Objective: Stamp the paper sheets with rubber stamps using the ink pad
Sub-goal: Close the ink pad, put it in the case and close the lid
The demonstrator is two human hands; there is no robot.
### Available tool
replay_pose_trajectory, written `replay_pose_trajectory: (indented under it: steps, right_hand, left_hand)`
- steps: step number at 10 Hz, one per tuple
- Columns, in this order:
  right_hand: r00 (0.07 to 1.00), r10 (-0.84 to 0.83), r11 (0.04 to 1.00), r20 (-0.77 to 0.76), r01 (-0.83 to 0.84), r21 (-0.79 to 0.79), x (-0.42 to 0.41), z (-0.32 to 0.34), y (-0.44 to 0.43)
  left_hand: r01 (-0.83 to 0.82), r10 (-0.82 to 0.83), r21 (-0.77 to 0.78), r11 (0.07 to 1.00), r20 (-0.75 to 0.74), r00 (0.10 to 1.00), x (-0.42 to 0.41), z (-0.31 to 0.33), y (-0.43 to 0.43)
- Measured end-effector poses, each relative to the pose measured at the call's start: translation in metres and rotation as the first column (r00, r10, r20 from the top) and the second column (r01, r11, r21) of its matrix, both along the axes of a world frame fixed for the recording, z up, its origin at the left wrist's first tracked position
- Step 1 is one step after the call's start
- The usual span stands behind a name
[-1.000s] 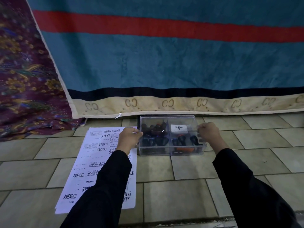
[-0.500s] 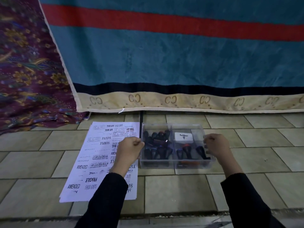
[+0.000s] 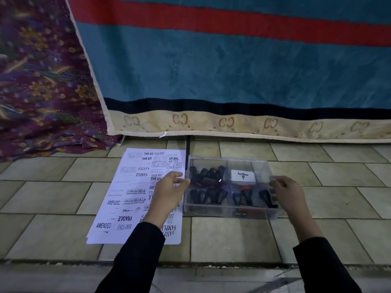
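Head view. Since one second ago, the clear plastic box has come nearer to me along the edge of the paper sheets, with both hands on it.

The box stands on the tiled floor. The sheets lie flat at its 9 o'clock side, just beside it, and already carry stamped words.

My left hand is curled and pinches the box rim at 9 o'clock. It lies over the near corner of the sheets. My right hand is curled and pinches the rim at 3 o'clock.

Inside the box, the rubber stamps fill the 9 o'clock half and the near row. The white ink pad lies in the 1 o'clock compartment.

At 12 o'clock a blue blanket hangs to the floor. A purple patterned cloth lies at 10 o'clock.
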State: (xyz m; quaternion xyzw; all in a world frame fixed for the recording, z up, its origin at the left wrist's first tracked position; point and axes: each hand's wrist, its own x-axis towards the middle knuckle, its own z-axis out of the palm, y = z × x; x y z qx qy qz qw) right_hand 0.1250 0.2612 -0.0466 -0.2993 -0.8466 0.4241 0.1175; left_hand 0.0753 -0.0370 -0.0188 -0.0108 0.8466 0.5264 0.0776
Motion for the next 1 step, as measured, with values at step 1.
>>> replay_pose_trajectory:
  steps: [1]
  right_hand:
    - [0.994, -0.047, 0.998, -0.096, 0.043, -0.047, 0.0141, 0.0036, -0.0038]
  left_hand:
    - [-0.077, 0.093, 0.1, 0.992, -0.165, 0.982, 0.0227, 0.0095, -0.0046]
